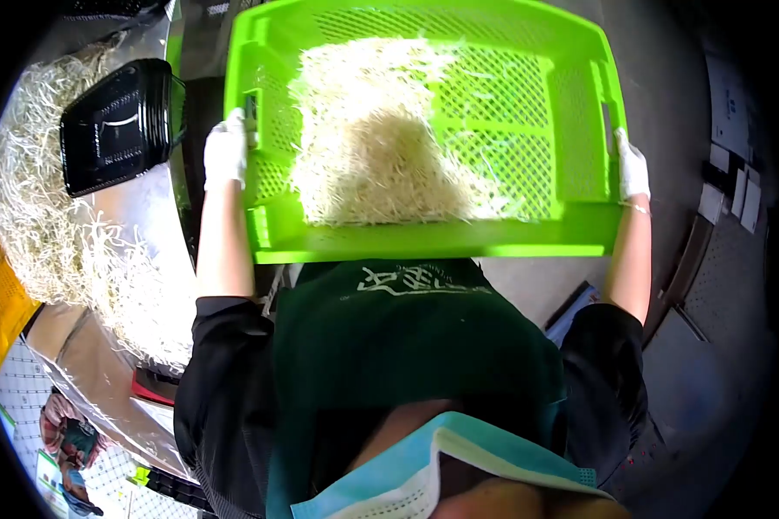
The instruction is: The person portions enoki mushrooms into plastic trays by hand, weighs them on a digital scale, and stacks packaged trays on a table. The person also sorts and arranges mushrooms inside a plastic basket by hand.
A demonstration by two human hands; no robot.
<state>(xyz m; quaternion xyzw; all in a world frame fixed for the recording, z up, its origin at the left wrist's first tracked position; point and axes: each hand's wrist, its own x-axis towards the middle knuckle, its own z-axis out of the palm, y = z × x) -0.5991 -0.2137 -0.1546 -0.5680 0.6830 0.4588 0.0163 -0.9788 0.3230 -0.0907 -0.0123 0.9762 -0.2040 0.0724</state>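
A bright green plastic crate [424,240] with lattice walls and floor is held up in front of my body. Pale thin strands that look like bean sprouts [381,164] are heaped in its left and middle part, and a few lie scattered to the right. At the crate's left side, my left hand [226,152], in a white glove, is closed on the edge by the handle slot. My right hand [632,169], also white-gloved, grips the opposite side near its slot. The fingers of both hands are partly hidden by the crate wall.
To the left, a metal-edged table [151,221] carries a large pile of similar pale strands [39,173] and a stack of black plastic trays [117,130]. A yellow crate [4,307] is at the far left. Another person [74,437] is at lower left.
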